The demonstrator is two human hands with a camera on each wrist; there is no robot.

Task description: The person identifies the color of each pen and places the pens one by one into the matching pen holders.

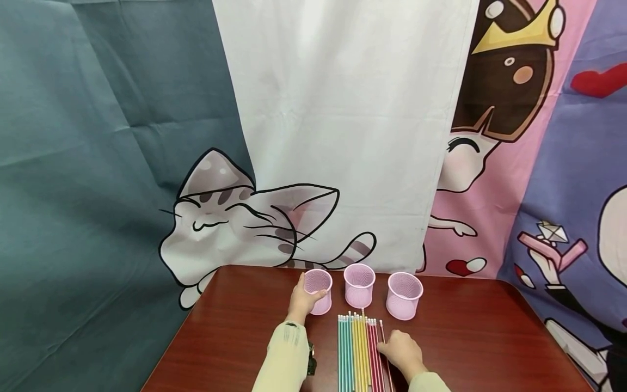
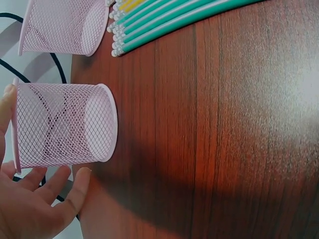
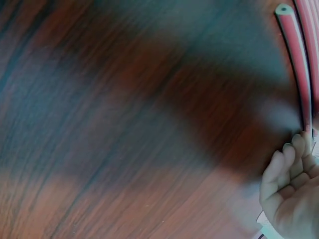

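Note:
My left hand (image 1: pixel 301 302) holds the leftmost of three pink mesh pencil cups (image 1: pixel 323 306). In the left wrist view its thumb lies at the rim of that cup, and the fingers are along the opposite side. My right hand (image 1: pixel 403 351) pinches a red pencil (image 1: pixel 382 328) at the right end of a row. That pencil stands slightly apart from the other red pencils (image 1: pixel 373 348). Yellow pencils (image 1: pixel 361 348) lie in the middle of the row, green pencils (image 1: pixel 344 348) on its left. The right wrist view shows the fingertips at the pencil's side; their exact grip is partly hidden.
The middle cup (image 1: pixel 359 294) and the right cup (image 1: pixel 404 303) stand upright near the back of the brown wooden table (image 1: pixel 470 337). Behind the table edge hangs a printed cloth (image 1: pixel 343 136) with cartoon figures. A small dark object (image 1: pixel 311 363) shows beside the left sleeve.

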